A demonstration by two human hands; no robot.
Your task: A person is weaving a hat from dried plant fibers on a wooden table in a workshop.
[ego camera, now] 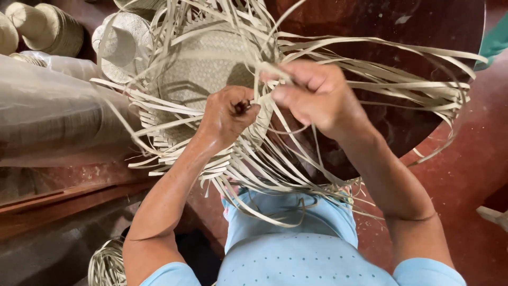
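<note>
We noted the left hand (226,114) closed on a small dark tool at the woven hat (203,66), centre; the right hand (312,95) pinched straw strips (370,85) just right of it.

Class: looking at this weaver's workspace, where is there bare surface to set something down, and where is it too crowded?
Bare patches: the dark round tabletop beyond the right hand, and the red floor at right. Crowded: around the left hand, where loose straw strips fan from the half-woven hat; finished hats and a plastic-wrapped bundle fill the left.
</note>
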